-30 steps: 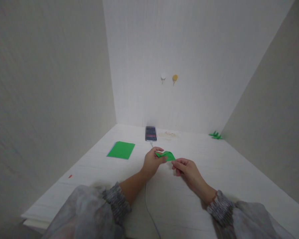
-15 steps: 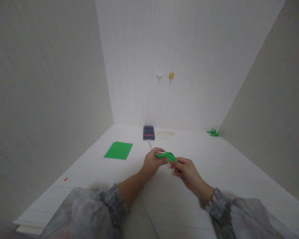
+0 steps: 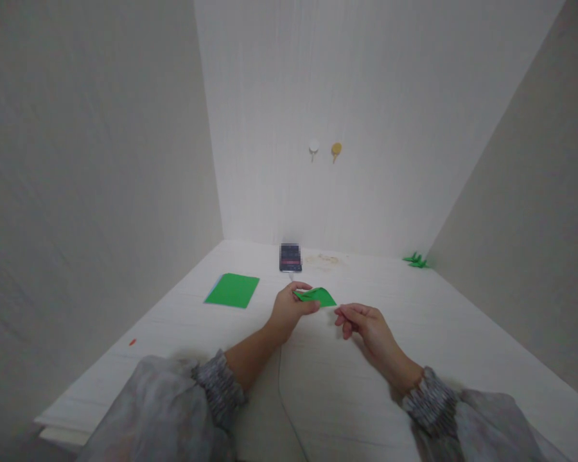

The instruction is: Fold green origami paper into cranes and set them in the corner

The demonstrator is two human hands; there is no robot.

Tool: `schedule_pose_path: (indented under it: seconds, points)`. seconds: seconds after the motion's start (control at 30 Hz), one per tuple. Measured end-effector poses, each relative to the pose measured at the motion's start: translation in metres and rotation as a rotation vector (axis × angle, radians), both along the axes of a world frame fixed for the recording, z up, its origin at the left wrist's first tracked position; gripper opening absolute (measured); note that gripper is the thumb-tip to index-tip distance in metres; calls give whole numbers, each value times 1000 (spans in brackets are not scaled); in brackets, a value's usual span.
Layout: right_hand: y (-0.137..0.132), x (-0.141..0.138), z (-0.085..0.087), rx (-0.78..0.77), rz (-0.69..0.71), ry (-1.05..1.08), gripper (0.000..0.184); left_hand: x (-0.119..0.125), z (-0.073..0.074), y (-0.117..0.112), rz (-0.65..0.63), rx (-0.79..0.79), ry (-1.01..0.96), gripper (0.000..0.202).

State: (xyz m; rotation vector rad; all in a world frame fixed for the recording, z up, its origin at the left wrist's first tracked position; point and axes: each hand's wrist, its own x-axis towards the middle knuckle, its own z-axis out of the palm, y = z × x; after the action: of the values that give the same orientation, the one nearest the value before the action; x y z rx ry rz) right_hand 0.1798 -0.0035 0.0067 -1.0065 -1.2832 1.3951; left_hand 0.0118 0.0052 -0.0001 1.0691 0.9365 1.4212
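Above the middle of the table, my left hand grips a folded piece of green paper, thumb in front and fingers behind. The paper bows upward and tapers to a point on its right side. Just right of that point is my right hand, its thumb and index fingertip pressed together and the other fingers curled. A narrow gap seems to part these fingertips from the paper, and nothing shows in them.
A stack of green paper sheets lies on the white table at left. At the back stands a phone, with a white cable running forward. Folded green paper pieces sit in the right corner; a small orange-red scrap lies at left.
My right hand has come off the green paper and shifted slightly right. My left hand has moved a little left with the paper, whose right point now shows uncovered.
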Motion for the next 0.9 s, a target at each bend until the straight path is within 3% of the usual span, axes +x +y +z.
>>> schedule_pose_path:
  seconds: [0.17,0.37,0.6,0.9]
  points:
    - [-2,-3,-2,11,10,2,27,0,0,0,5,-14,-25,43]
    - [-5,-12,-1,-4,30,-96,29,6,4,-7,-81,36,81,43]
    - [-7,-14,3,-13,16,-116,27,5,3,-6,-91,66,133,47]
    - [-6,-10,5,-35,-6,-63,23,7,4,-6,-227,45,-46,49]
